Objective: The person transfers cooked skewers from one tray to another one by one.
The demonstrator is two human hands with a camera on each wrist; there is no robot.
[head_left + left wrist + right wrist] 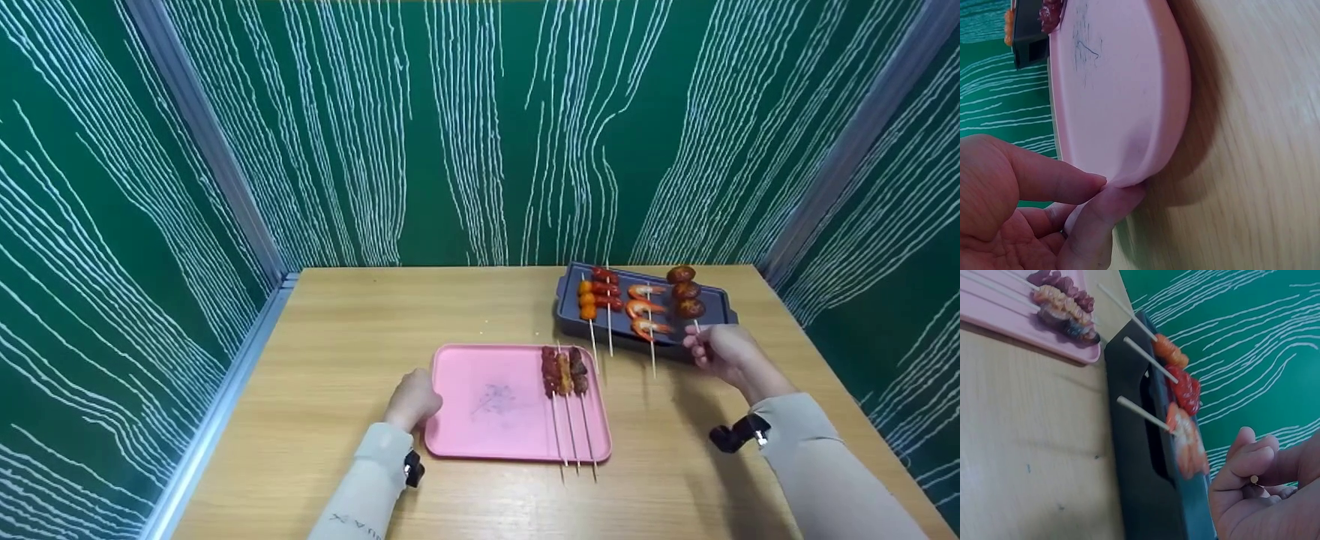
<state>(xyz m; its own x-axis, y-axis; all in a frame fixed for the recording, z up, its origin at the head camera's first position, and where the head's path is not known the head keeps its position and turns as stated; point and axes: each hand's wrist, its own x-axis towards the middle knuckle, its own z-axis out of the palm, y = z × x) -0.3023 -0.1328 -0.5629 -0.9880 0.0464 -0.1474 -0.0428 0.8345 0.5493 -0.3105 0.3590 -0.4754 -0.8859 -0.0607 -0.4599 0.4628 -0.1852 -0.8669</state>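
Note:
My left hand [414, 399] pinches the left rim of a pink tray [465, 367] between thumb and finger, seen closely in the left wrist view. Along the tray's right side lie three meat skewers [564, 375], their sticks reaching over the front rim. At the right, my right hand [726, 356] grips the stick of a skewer of round brown pieces [686, 291]. Those pieces are over the right part of a dark grey grill tray [571, 324]. In the right wrist view, the stick's end [1254, 480] shows between the curled fingers, while the brown pieces are out of view.
Left of the held skewer, the grill tray bears a shrimp skewer [646, 309], a red skewer [606, 289] and an orange ball skewer [587, 301]. Their sticks jut past its front edge. Green walls with white lines [465, 135] enclose the wooden table [337, 330] behind and at both sides.

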